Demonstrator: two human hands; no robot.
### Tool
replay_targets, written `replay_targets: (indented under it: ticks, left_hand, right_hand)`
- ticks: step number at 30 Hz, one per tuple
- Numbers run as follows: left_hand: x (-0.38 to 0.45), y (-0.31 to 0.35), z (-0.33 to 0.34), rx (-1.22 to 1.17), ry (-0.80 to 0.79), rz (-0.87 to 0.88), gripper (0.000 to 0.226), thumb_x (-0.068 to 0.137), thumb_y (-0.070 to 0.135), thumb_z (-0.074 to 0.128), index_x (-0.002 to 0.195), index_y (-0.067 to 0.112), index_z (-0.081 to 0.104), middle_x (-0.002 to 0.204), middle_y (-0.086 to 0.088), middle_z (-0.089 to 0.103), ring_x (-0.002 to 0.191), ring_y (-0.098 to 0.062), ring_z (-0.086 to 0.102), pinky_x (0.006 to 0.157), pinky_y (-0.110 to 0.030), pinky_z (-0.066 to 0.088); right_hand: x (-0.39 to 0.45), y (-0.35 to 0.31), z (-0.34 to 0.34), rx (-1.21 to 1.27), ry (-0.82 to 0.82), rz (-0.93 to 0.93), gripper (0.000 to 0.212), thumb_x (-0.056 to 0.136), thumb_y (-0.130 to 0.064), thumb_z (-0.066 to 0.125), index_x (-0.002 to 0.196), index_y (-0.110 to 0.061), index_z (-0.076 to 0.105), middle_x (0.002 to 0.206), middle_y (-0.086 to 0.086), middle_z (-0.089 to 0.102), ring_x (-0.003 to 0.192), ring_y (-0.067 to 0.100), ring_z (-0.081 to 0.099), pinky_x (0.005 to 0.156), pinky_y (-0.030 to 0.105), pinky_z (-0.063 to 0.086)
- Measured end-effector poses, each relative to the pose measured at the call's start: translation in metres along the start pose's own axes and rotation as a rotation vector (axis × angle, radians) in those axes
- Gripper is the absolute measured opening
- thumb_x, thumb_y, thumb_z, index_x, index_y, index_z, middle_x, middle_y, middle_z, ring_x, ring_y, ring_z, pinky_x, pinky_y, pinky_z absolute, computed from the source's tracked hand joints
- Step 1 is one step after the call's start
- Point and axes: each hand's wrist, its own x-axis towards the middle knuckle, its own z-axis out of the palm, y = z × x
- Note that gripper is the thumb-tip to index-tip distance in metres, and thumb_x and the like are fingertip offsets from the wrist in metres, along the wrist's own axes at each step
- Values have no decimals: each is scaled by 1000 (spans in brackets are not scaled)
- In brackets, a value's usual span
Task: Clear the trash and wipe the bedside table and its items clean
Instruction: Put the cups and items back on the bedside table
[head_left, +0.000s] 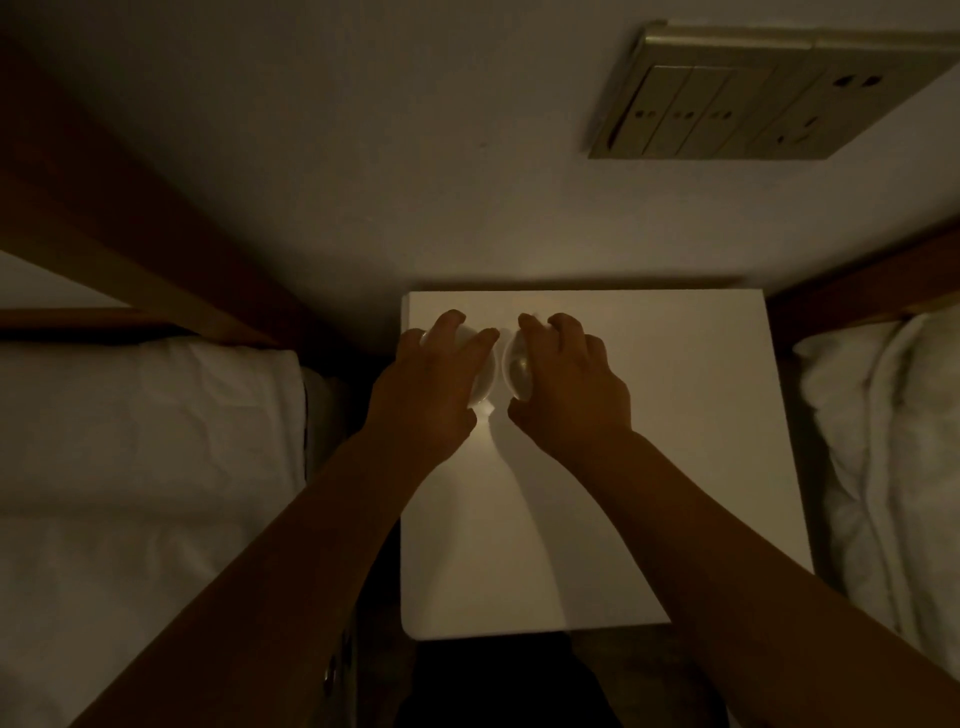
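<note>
Your left hand (431, 384) and right hand (569, 382) each curl their fingers over one of two clear round glasses (516, 364), side by side at the upper centre of the white square bedside table (675, 441), between two white beds (130, 441).

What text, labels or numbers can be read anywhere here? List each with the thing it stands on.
None can be read.
Brass-coloured wall switch and socket panel: only slots and small dark marks, no lettering legible.
White square bedside table top: no print.
Two clear round glasses, one under the left hand, one under the right hand: no markings visible.
</note>
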Motion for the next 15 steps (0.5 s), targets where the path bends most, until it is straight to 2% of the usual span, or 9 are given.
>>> replay_targets:
  ticks: [3,6,9,12,15]
  left_hand:
    - [0,1,1,27,-26,12,97,76,34,78,150,34,15,158,-7,6,139,-38,21,103,-49,43]
    - [-3,-2,-1,55,-13,-6,110,71,52,76,152,31,6,159,-14,-6,144,-42,6,109,-56,34]
    - [-9,-5,-2,23,75,-9,110,67,61,73,152,27,13,159,-16,-2,143,-44,10,107,-59,34]
    - [-18,-5,-3,-62,165,-70,97,74,65,62,151,23,20,159,-18,8,143,-42,16,105,-58,36]
    - [-31,-6,-6,-109,207,-159,88,80,65,51,151,23,21,158,-17,14,143,-38,18,106,-57,35]
  right_hand:
    - [-1,2,-1,4,-28,-10,97,66,-35,81,142,-30,21,146,6,29,125,32,40,78,42,50]
    - [-1,6,-5,30,-115,-11,106,67,-40,81,146,-35,10,158,6,6,140,36,20,93,51,46]
    - [-2,11,-11,44,-146,-30,103,70,-40,73,148,-36,6,160,3,-5,145,36,6,106,56,32]
    - [-6,12,-19,85,-122,-45,91,73,-42,61,149,-35,12,161,2,-1,146,34,5,109,55,27]
    - [-9,4,-26,79,-97,-77,86,74,-47,57,148,-34,16,161,4,4,146,34,6,112,56,25]
